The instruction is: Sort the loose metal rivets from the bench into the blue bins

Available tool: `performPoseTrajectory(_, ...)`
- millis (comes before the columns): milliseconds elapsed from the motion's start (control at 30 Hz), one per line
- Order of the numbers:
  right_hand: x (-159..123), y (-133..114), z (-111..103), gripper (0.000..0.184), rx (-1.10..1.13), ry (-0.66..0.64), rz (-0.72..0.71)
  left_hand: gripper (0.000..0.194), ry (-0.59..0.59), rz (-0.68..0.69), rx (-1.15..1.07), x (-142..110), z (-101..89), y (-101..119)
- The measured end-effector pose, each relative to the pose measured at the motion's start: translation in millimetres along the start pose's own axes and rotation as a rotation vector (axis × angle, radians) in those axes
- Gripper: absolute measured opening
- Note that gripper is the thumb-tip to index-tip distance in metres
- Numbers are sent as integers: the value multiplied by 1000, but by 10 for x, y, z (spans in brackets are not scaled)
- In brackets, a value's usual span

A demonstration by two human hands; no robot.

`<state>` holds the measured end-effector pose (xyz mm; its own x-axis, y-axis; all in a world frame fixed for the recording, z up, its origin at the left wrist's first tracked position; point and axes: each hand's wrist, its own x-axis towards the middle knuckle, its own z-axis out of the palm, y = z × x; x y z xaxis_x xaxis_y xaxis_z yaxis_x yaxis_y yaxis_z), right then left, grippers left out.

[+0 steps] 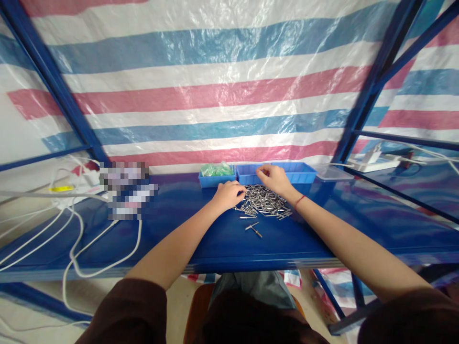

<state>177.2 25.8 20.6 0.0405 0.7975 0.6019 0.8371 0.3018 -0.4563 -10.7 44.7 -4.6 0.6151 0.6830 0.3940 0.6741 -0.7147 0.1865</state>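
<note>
A heap of silver blind rivets lies on the blue tabletop, with a few loose rivets in front of it. My left hand is at the heap's left edge, thumb and fingers curled together around something I cannot make out. Over the front wall of a long blue bin hovers my right hand, its fingertips pinched together. Whatever is between them is too small to name. Just behind my left hand stands a smaller blue bin holding green and clear plastic bags.
White cables and a power strip spread over the left side, beside a pixelated patch. A clear plastic lid lies right of the long bin. Blue frame posts and a striped sheet bound the back.
</note>
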Motion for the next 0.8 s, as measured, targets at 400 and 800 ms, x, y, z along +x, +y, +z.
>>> performPoseTrajectory(400,-83,-138,-27,23,55,-75,-109,13,-24,54,-45,3,-44,-8)
performPoseTrajectory(800,-100,-110,13,24,44,-160,-133,18,-13,123,115,-10,-21,31)
